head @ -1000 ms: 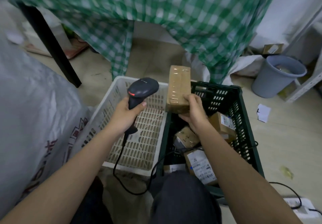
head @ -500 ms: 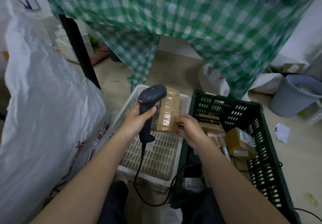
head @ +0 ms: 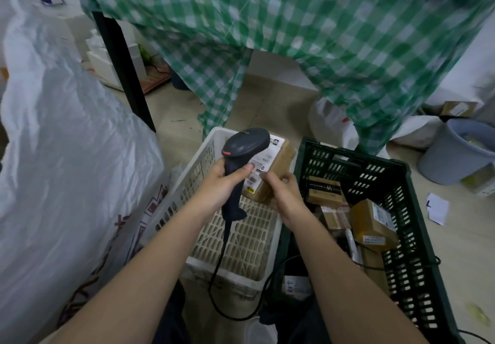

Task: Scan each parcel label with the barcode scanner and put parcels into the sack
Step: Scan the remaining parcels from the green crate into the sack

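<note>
To our left slumps a crinkled white woven sack (head: 67, 172); ahead sit a white slotted plastic crate (head: 249, 239) and a dark green one (head: 409, 236) holding what look like taped cardboard parcels. Over the white crate our right hand (head: 284, 196) grips a brown labelled parcel (head: 270, 172), fingers curled round its near end. Our left hand (head: 219, 188) is wrapped round the black corded barcode scanner (head: 238, 166), its rounded head just above the label.

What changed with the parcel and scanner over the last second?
The right hand carried the brown parcel leftward from above the green crate to over the white basket and turned it, so its label now faces up under the scanner. The left hand kept its grip on the scanner.
</note>
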{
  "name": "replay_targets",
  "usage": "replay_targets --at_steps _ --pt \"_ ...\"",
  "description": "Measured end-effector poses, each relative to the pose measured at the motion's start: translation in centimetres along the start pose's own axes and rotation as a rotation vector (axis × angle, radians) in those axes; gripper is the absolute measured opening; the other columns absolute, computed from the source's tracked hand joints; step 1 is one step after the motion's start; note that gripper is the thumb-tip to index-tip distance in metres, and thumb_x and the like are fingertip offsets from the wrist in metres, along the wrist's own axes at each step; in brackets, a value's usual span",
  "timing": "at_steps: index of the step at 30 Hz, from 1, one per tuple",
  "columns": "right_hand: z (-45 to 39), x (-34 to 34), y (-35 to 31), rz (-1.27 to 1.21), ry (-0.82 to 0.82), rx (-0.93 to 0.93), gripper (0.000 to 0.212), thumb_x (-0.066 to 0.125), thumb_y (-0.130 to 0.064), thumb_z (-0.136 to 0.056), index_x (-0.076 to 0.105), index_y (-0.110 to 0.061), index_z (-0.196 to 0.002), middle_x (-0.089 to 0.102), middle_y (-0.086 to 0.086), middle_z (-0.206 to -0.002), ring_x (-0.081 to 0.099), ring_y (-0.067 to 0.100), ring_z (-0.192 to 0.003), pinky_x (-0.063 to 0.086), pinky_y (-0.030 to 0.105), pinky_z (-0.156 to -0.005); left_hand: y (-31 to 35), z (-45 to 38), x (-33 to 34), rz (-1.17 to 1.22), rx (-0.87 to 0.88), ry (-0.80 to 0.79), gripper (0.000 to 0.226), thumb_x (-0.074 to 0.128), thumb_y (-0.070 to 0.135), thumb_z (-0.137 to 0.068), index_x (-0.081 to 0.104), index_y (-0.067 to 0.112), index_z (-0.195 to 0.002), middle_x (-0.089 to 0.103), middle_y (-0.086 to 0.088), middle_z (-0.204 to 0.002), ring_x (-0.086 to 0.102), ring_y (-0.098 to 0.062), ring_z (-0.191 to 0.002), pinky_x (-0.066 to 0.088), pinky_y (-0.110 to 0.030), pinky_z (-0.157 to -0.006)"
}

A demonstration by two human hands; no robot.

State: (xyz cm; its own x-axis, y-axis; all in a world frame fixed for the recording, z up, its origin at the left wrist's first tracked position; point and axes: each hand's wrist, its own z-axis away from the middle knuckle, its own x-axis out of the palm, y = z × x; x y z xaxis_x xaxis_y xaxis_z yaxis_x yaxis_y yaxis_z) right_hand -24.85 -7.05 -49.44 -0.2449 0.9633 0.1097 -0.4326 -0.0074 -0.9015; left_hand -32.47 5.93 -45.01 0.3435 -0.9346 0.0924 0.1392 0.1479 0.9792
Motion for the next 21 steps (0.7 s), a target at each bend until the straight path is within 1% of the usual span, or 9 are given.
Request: replay_targets --at_steps 4,6,8,10,13,15,17,19,21 --pt "-0.6 -1.3 -0.5 -0.104 0.039 -0.015 0.056 0.069 -0.015 -0.083 0.041 -0.016 -0.131 0.062 0.004 -0.116 0.064 0.022 -0.103 0.052 0.047 -0.094 -0.1 -0.4 -1.0 -0.054 0.016 0.106 0.023 0.066 0.018 -0.089 0.061 0.015 -0.111 0.071 -0.002 -0.097 0.069 -0.013 -0.087 0.051 -0.028 -0.082" --pt "-0.8 -2.1 -0.5 -0.160 0.069 -0.025 0.058 0.070 -0.013 -0.084 0.042 -0.014 -0.134 0.062 0.004 -0.119 0.063 0.020 -0.104 0.053 0.041 -0.091 -0.4 -0.5 -1.6 -0.107 0.002 0.131 0.027 0.067 0.017 -0.089 0.060 0.009 -0.114 0.070 -0.003 -0.092 0.068 -0.012 -0.083 0.050 -0.032 -0.083" --pt "-1.0 -2.8 -0.5 -0.192 0.074 -0.033 0.060 0.072 -0.011 -0.083 0.043 -0.012 -0.136 0.061 0.005 -0.122 0.063 0.017 -0.103 0.053 0.035 -0.085 -0.6 -0.5 -2.0 -0.156 -0.014 0.129 0.029 0.066 0.016 -0.089 0.059 0.007 -0.116 0.070 -0.005 -0.095 0.068 -0.015 -0.085 0.050 -0.035 -0.088" --pt "-1.2 -3.4 -0.2 -0.163 0.085 -0.031 0.064 0.075 -0.010 -0.080 0.044 -0.012 -0.136 0.063 0.004 -0.122 0.064 0.018 -0.103 0.053 0.037 -0.090 -0.6 -0.4 -2.3 -0.216 -0.021 0.118 0.029 0.066 0.018 -0.089 0.058 0.009 -0.115 0.070 -0.007 -0.098 0.068 -0.019 -0.091 0.050 -0.040 -0.093" --pt "-1.4 -4.0 -0.1 -0.135 0.093 -0.029 0.068 0.078 -0.008 -0.077 0.045 -0.012 -0.136 0.065 0.004 -0.120 0.065 0.021 -0.106 0.052 0.043 -0.097 -0.8 -0.4 -2.6 -0.312 0.004 0.080 0.027 0.069 0.022 -0.087 0.059 0.012 -0.111 0.070 -0.007 -0.095 0.068 -0.021 -0.092 0.050 -0.046 -0.094" --pt "-1.3 -4.3 -0.1 -0.139 0.090 -0.020 0.067 0.078 -0.009 -0.078 0.045 -0.013 -0.136 0.064 0.005 -0.121 0.065 0.019 -0.103 0.054 0.039 -0.091 -1.0 -0.4 -2.5 -0.355 0.021 0.057 0.020 0.069 0.022 -0.087 0.059 0.018 -0.105 0.070 -0.006 -0.096 0.068 -0.022 -0.094 0.050 -0.044 -0.093" --pt "-1.3 -4.6 -0.1 -0.169 0.091 -0.010 0.069 0.078 -0.009 -0.079 0.043 -0.014 -0.138 0.064 0.004 -0.119 0.065 0.016 -0.099 0.055 0.037 -0.085 -1.0 -0.3 -2.3 -0.385 0.030 0.042 0.016 0.067 0.022 -0.089 0.057 0.026 -0.101 0.069 -0.003 -0.097 0.066 -0.020 -0.096 0.050 -0.037 -0.090" --pt "-1.2 -4.7 -0.2 -0.225 0.085 -0.011 0.069 0.076 -0.011 -0.081 0.041 -0.016 -0.140 0.065 0.001 -0.115 0.065 0.013 -0.096 0.056 0.038 -0.086 -1.1 -0.2 -2.2 -0.404 0.036 0.038 0.016 0.066 0.021 -0.089 0.056 0.028 -0.099 0.069 -0.001 -0.095 0.065 -0.019 -0.096 0.049 -0.033 -0.087" --pt "-1.2 -4.9 -0.2 -0.221 0.080 -0.015 0.066 0.074 -0.015 -0.084 0.042 -0.018 -0.141 0.066 0.001 -0.117 0.065 0.014 -0.099 0.055 0.042 -0.089 -1.1 -0.2 -2.2 -0.405 0.041 0.042 0.015 0.065 0.022 -0.090 0.056 0.027 -0.100 0.069 -0.002 -0.095 0.065 -0.019 -0.096 0.048 -0.033 -0.087"
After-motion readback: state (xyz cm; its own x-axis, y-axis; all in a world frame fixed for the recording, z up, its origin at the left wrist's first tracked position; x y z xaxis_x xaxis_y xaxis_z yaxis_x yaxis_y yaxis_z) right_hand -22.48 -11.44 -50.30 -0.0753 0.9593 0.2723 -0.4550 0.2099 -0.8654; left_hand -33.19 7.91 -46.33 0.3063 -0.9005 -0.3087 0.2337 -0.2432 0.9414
